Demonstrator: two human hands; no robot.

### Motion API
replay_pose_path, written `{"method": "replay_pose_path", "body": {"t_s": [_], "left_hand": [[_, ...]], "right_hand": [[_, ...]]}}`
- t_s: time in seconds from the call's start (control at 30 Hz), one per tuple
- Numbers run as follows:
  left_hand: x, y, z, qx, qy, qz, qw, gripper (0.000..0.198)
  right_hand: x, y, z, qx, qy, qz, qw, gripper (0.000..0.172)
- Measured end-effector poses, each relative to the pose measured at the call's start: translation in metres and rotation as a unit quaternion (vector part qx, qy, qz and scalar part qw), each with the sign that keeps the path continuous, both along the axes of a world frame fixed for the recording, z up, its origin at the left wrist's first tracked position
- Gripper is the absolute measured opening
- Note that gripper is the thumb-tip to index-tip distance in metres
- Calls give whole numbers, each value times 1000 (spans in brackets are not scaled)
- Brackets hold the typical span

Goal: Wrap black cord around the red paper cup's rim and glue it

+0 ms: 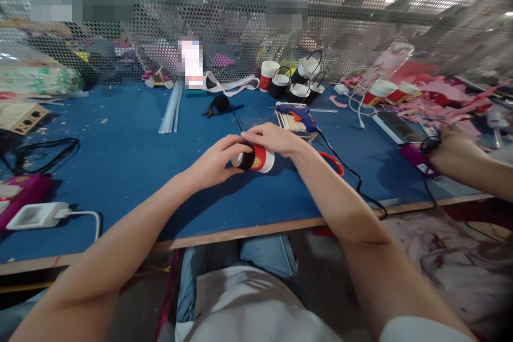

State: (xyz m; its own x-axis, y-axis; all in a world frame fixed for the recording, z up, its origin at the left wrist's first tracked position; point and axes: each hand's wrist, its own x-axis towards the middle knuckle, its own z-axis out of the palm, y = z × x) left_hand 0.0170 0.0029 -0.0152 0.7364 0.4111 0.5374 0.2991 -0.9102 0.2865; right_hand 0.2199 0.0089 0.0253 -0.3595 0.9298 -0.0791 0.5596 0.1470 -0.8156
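A small red and white paper cup (pixel 262 159) with a black band around one end lies on its side, just above the blue table. My left hand (pixel 226 157) wraps its fingers and thumb round the black-banded end. My right hand (pixel 272 139) rests over the top of the cup, fingers curled together near the black band; its fingertips are partly hidden. Beyond the hands lies a blue glue gun (pixel 300 116) on a stack of pale sticks (pixel 289 122). A black round piece with straps (pixel 222 103) is behind my left hand.
Several cups with black handles (pixel 279 86) stand by the mesh screen (pixel 232 21). Clear sticks (pixel 171 109) lie left of centre. A purple power strip (pixel 32 192) sits at left. At right, another person's hand (pixel 452 152) is near a second purple strip (pixel 419 159).
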Motion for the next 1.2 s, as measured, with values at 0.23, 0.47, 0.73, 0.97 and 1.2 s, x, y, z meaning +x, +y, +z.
{"method": "replay_pose_path", "body": {"t_s": [0.23,0.47,0.73,0.97,1.2], "left_hand": [[0,-4,2,16,19,-7,1000,41],[1,-5,1,-2,22,-9,1000,41],[3,-9,1,-38,7,-17,999,42],[3,-8,1,-6,19,-19,1000,41],[4,-9,1,18,13,-15,1000,42]], "right_hand": [[2,-1,-16,-24,191,-25,981,23],[1,-8,-12,-25,223,-28,974,24],[-3,-13,-3,22,165,-35,985,21],[-2,-18,4,47,84,-21,995,29],[-2,-19,0,37,110,-14,993,24]]}}
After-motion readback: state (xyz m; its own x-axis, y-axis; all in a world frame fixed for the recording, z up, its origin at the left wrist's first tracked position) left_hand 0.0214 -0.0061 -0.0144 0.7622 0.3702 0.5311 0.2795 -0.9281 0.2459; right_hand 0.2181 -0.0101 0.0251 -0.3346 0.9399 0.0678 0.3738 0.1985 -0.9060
